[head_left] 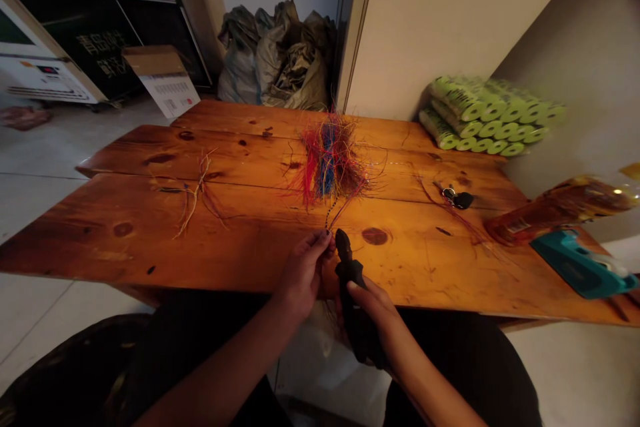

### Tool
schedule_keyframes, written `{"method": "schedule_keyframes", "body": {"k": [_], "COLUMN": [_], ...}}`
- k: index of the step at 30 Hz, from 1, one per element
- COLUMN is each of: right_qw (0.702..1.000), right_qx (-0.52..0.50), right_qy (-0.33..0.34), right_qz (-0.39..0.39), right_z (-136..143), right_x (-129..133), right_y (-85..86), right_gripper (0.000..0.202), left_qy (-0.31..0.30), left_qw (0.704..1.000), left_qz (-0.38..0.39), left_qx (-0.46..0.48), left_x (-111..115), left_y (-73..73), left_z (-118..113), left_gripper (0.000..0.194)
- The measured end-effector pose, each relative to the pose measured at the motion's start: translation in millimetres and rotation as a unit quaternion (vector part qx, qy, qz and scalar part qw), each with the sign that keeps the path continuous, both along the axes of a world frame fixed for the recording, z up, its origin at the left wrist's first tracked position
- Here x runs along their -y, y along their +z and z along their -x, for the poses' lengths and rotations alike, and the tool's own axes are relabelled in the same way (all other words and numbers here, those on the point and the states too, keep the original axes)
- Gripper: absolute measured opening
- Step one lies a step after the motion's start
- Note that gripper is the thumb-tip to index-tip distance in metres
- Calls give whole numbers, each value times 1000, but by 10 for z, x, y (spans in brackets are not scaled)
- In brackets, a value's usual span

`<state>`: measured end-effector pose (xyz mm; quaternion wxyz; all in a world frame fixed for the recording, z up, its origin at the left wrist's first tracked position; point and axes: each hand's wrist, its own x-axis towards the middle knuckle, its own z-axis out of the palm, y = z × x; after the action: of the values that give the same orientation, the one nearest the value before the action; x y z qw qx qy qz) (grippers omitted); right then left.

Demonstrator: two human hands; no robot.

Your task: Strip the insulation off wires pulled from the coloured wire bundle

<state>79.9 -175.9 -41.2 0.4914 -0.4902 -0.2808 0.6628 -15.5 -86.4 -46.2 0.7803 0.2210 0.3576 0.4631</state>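
Near the table's front edge my left hand (306,267) is closed, finger and thumb pinching the end of a thin black-and-light striped wire (328,213). That wire runs back toward a tangled heap of fine red, blue and yellow wires (327,160). Just to the right, my right hand (375,310) is wrapped around black-handled pliers (354,307), whose dark jaws point up and away beside the left fingertips. From this angle I cannot tell whether the jaws touch the wire. A small bunch of loose strands (197,193) lies on the left of the table.
The plank table (260,260) carries keys (456,197), a tilted drink bottle (555,210), a teal tape dispenser (580,267) and stacked green rolls (487,117) on the right. Behind it are bulging sacks (277,60) and a carton (163,80).
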Motion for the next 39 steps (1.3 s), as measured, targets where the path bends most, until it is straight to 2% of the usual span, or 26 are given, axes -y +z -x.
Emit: {"method": "schedule_keyframes", "body": {"k": [7,15,21,29,34,39], "right_qw": [999,998,996,992,1000,987], "right_qx": [32,61,84,121,16,-146], "right_qy": [0,20,24,-3,-16,-21], "right_qz": [1,-11,-14,-21,12,65], "right_z": [-10,-36,-6,36,74,99], "right_x": [15,22,7,-9,-5,20], "right_y": [-8,16,21,15,61,131], "right_gripper": [28,30,29,29,25,28], "left_qy": [25,29,54,58,70,65], "left_qw": [999,997,992,989,979,979], "left_qz": [-26,-57,-73,-94,-131,-112], "left_qx": [-31,-49,-84,-99,-140,-159], "left_x": [7,41,52,75,59,71], "left_y": [29,17,-4,-35,-29,36], "left_z": [18,27,22,-1,-8,-14], "left_gripper": [20,14,15,14,12,17]}}
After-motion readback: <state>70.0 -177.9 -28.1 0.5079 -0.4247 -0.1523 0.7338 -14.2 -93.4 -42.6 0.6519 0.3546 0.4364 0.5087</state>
